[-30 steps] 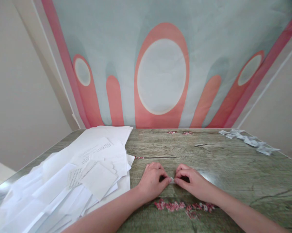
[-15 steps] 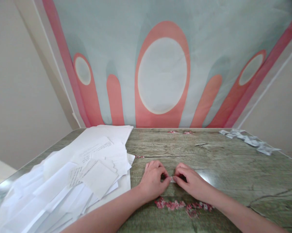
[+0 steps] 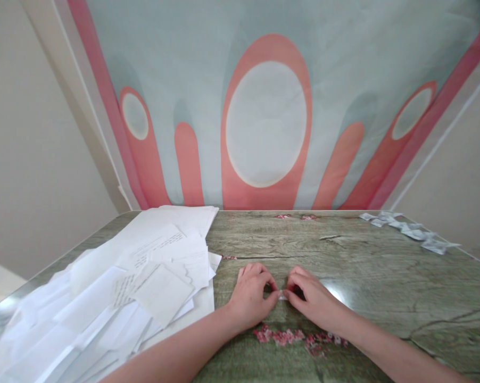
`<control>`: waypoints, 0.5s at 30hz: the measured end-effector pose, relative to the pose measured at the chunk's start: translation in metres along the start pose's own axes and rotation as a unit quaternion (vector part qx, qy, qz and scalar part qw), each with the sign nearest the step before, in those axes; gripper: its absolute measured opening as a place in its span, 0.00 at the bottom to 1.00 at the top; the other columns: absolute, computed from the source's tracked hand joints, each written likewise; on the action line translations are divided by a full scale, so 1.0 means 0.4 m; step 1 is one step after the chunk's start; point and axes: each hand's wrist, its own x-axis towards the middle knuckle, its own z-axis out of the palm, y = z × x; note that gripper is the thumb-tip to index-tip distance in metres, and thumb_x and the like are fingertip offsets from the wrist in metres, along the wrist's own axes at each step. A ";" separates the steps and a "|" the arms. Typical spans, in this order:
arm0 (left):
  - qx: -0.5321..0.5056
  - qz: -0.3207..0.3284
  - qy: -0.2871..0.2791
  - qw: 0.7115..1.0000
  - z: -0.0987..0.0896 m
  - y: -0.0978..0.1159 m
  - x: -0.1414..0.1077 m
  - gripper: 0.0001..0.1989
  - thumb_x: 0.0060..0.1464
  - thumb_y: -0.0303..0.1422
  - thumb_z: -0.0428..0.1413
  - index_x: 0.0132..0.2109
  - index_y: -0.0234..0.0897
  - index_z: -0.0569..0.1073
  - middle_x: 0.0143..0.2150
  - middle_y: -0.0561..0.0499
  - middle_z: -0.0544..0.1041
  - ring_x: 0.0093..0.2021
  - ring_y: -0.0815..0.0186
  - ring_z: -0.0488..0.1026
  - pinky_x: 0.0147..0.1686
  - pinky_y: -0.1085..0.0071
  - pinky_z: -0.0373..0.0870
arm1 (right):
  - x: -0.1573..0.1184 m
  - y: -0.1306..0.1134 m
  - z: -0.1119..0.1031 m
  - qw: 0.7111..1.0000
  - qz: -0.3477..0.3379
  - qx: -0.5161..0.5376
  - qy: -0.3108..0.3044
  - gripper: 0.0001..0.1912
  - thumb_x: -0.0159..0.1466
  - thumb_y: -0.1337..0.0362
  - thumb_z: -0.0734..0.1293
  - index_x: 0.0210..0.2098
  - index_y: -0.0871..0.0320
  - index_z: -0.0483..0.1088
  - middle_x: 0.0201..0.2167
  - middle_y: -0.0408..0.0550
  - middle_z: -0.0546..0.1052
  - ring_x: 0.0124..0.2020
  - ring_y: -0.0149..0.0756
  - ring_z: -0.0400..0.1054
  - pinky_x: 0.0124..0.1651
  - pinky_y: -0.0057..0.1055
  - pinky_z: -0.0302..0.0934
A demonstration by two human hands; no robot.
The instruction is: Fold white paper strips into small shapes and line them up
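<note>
My left hand (image 3: 251, 295) and my right hand (image 3: 315, 299) meet at the middle of the green wood-grain table (image 3: 383, 276). Between their fingertips they pinch a tiny white piece of paper (image 3: 282, 295), held low against the tabletop. Most of that paper is hidden by the curled fingers, so its shape cannot be made out. Both forearms come in from the bottom edge of the view.
A loose heap of white paper sheets (image 3: 144, 276) covers the table's left part. Several small folded paper pieces (image 3: 413, 232) lie at the far right corner. Pink flower prints (image 3: 299, 337) mark the table near my wrists. A grey and coral patterned wall hanging (image 3: 266, 122) rises behind.
Both hands stay pinched together on the small paper and have shifted very slightly away from me along the table; only small finger movements show.
</note>
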 end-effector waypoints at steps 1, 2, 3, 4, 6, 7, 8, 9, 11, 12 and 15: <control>0.001 0.000 -0.001 1.000 0.000 0.001 0.000 0.04 0.49 0.34 0.58 0.32 0.39 0.71 0.37 0.52 0.68 0.44 0.61 0.64 0.44 0.65 0.58 | 0.000 0.000 0.000 1.000 0.000 -0.001 0.001 0.05 0.57 0.70 0.63 0.26 0.57 0.62 0.30 0.43 0.66 0.32 0.33 0.62 0.35 0.30 0.56; 0.002 0.001 -0.002 1.000 0.000 0.001 0.001 0.04 0.49 0.34 0.58 0.33 0.39 0.71 0.37 0.52 0.68 0.44 0.61 0.64 0.44 0.65 0.58 | 0.000 -0.001 0.000 1.000 0.001 -0.003 0.001 0.05 0.57 0.70 0.63 0.26 0.57 0.62 0.30 0.43 0.66 0.32 0.33 0.62 0.35 0.30 0.56; 0.003 0.003 -0.003 1.000 0.000 0.001 0.001 0.04 0.49 0.34 0.58 0.33 0.40 0.71 0.37 0.52 0.68 0.44 0.61 0.63 0.44 0.64 0.58 | 0.000 -0.002 0.000 1.000 0.001 -0.004 0.001 0.04 0.57 0.70 0.63 0.27 0.57 0.62 0.30 0.43 0.66 0.32 0.33 0.62 0.35 0.30 0.56; 0.006 0.004 -0.004 1.000 0.000 0.002 0.001 0.04 0.49 0.34 0.58 0.33 0.40 0.71 0.37 0.52 0.68 0.45 0.61 0.63 0.44 0.64 0.58 | 0.001 -0.003 0.000 1.000 0.001 -0.006 0.001 0.04 0.57 0.70 0.63 0.27 0.57 0.62 0.30 0.43 0.66 0.32 0.33 0.62 0.35 0.30 0.56; 0.014 0.005 -0.006 1.000 -0.001 0.002 0.001 0.05 0.49 0.34 0.58 0.34 0.40 0.71 0.38 0.52 0.68 0.45 0.61 0.63 0.44 0.64 0.58 | 0.001 -0.005 -0.001 1.000 0.000 -0.012 0.002 0.05 0.57 0.70 0.63 0.26 0.57 0.62 0.29 0.43 0.66 0.32 0.34 0.62 0.35 0.30 0.56; 0.019 0.005 -0.007 1.000 -0.001 0.002 0.001 0.05 0.49 0.34 0.58 0.34 0.40 0.71 0.38 0.52 0.67 0.45 0.61 0.63 0.44 0.64 0.58 | 0.000 -0.006 0.000 1.000 0.000 -0.015 0.003 0.05 0.57 0.70 0.63 0.26 0.57 0.62 0.30 0.43 0.66 0.33 0.34 0.62 0.35 0.30 0.56; 0.023 0.006 -0.009 1.000 -0.001 0.002 0.000 0.05 0.50 0.34 0.57 0.35 0.40 0.70 0.38 0.52 0.67 0.45 0.61 0.63 0.44 0.64 0.58 | 0.000 -0.007 0.000 1.000 0.000 -0.018 0.003 0.04 0.57 0.70 0.63 0.27 0.57 0.62 0.30 0.43 0.66 0.33 0.34 0.62 0.36 0.30 0.56; 0.027 0.007 -0.011 1.000 -0.002 0.003 0.000 0.05 0.50 0.34 0.57 0.35 0.40 0.70 0.39 0.52 0.67 0.45 0.61 0.63 0.44 0.64 0.58 | -0.001 -0.008 0.000 1.000 0.000 -0.020 0.003 0.04 0.57 0.70 0.63 0.27 0.57 0.63 0.30 0.43 0.66 0.33 0.34 0.62 0.36 0.30 0.56; 0.033 0.011 -0.014 0.999 -0.003 0.005 -0.001 0.05 0.51 0.34 0.57 0.36 0.41 0.70 0.39 0.52 0.67 0.45 0.61 0.62 0.45 0.64 0.58 | -0.001 -0.008 0.001 1.000 -0.001 -0.022 0.004 0.04 0.57 0.71 0.63 0.27 0.57 0.63 0.30 0.43 0.66 0.33 0.34 0.62 0.37 0.31 0.56; 0.035 0.013 -0.016 0.999 -0.003 0.006 -0.002 0.05 0.51 0.34 0.56 0.37 0.41 0.70 0.39 0.52 0.67 0.45 0.61 0.62 0.45 0.64 0.58 | -0.002 -0.008 0.002 1.000 -0.001 -0.021 0.005 0.04 0.57 0.71 0.63 0.28 0.57 0.63 0.30 0.43 0.66 0.33 0.34 0.62 0.37 0.31 0.56; 0.040 0.015 -0.020 0.999 -0.004 0.010 -0.003 0.05 0.52 0.34 0.56 0.38 0.42 0.70 0.40 0.52 0.67 0.45 0.61 0.62 0.45 0.64 0.58 | -0.003 -0.007 0.003 1.000 -0.006 -0.014 0.008 0.04 0.57 0.71 0.62 0.29 0.57 0.64 0.31 0.43 0.67 0.34 0.34 0.63 0.37 0.31 0.57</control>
